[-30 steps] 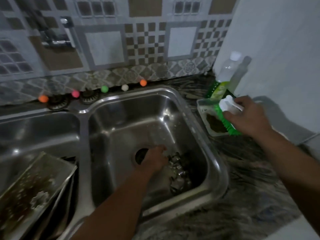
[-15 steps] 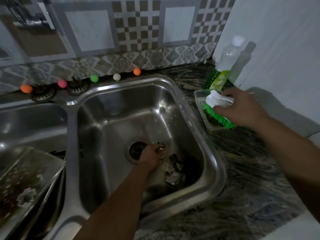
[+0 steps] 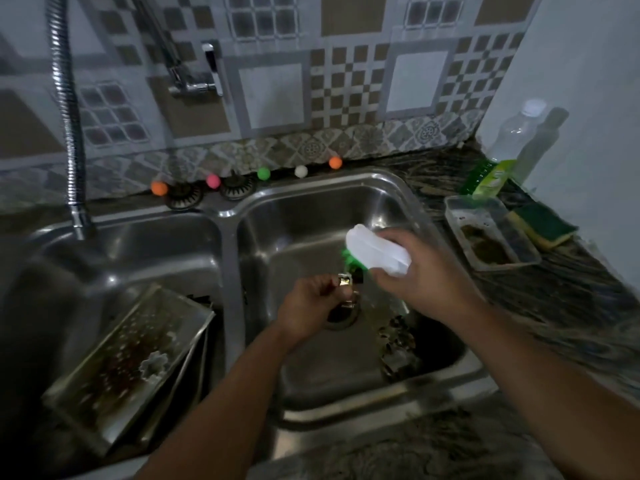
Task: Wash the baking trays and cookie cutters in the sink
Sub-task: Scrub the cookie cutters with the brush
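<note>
From the head view, the left hand [image 3: 310,308] pinched a small shiny metal cookie cutter [image 3: 345,283] between curled fingers, raised above the round drain [image 3: 341,315] of the right stainless steel sink basin [image 3: 398,199], probably so that drips and crumbs would fall straight into the basin. The right hand [image 3: 420,275] had its grip wrapped round the white plastic handle of a scrubbing brush with green bristles [image 3: 375,251], bristles turned down and touching or just beside the cutter, a hold that looked meant for scrubbing it. More metal cookie cutters [image 3: 398,344] lay heaped on the basin floor to the right of the drain, waiting their turn as I judged it. In the left basin [image 3: 138,244], soiled metal baking trays [image 3: 128,362] leaned tilted against the divider, with what looked like a flower-shaped cutter [image 3: 154,363] resting on the top one; they appeared unwashed. On the dark marbled bench [image 3: 554,306] to the right stood a clear plastic tub [image 3: 491,233], a green and yellow sponge [image 3: 543,225] and a bottle of green dish soap [image 3: 495,168], all within easy reach of the right hand. The task seemed at an early stage.
</note>
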